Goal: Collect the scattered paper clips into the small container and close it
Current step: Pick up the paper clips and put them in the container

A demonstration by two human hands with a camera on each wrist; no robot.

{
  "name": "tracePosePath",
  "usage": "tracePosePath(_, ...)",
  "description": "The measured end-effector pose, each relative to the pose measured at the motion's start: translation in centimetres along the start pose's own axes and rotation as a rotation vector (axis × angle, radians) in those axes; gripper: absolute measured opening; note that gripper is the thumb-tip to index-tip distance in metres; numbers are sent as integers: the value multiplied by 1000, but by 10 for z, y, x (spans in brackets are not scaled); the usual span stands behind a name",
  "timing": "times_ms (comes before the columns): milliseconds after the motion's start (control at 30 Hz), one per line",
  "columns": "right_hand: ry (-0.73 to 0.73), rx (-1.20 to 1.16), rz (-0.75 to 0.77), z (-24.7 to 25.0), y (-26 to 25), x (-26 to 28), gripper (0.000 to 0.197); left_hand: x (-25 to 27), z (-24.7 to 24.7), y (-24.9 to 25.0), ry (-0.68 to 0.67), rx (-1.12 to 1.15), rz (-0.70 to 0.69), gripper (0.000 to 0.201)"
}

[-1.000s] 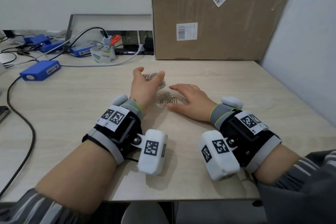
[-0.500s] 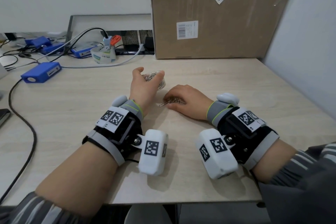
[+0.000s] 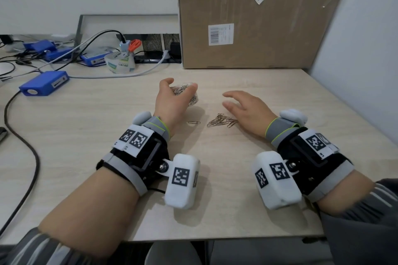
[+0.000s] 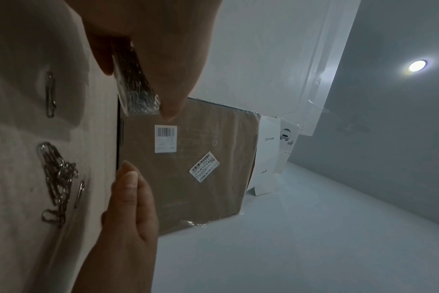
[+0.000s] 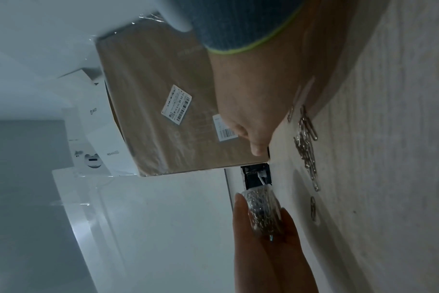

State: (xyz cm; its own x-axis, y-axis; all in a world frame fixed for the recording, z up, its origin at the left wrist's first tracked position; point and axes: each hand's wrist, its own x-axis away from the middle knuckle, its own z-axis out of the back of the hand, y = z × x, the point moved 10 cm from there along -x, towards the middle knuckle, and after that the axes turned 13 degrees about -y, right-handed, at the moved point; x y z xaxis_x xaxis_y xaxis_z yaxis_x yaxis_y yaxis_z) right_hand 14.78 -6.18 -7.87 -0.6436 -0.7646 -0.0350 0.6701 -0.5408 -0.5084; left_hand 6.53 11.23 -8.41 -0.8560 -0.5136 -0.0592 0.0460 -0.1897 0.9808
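The left hand (image 3: 172, 103) is curled around the small clear container (image 3: 187, 94), thumb on one side and fingers wrapped round the other, holding it just above the counter (image 3: 107, 127) with its mouth up. Paper clips show through its wall and at its open top; no lid is on it. In the left wrist view the container (image 4: 136, 93) is a narrow strip between thumb and fingers, most of it covered by the hand. In the right wrist view it (image 5: 262, 210) sits in the left hand's fingers (image 5: 241, 218), packed with clips.

The right hand (image 3: 245, 107) is spread and relaxed, palm down, fingers pointing toward the container, holding nothing. Whether its palm or heel touches the counter cannot be told. A loose pile of paper clips (image 3: 221, 121) lies on the counter just beside its thumb side, between the two wrists. One single paper clip (image 3: 194, 122) lies apart from the pile, near the left wrist.

Behind the hands a large cardboard box (image 3: 258, 17) stands at the back of the counter, its top cut off by the frame. A roll of tape (image 3: 120, 63) and a blue box (image 3: 45, 83) with cables sit far left. The right hand's fingertips are hidden in its own wrist view.
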Motion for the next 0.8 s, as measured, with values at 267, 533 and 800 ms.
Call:
tracePosePath(267, -240, 15, -27, -23, -10, 6, 41, 1, 0, 0, -3, -11, -8, 66)
tracePosePath(533, -197, 47, 54, -22, -26, 8, 52, -1, 0, 0, 0, -15, -22, 65)
tracePosePath(800, -121, 171, 108, -22, -30, -2, 21, -2, -1, -5, 0, -4, -5, 66)
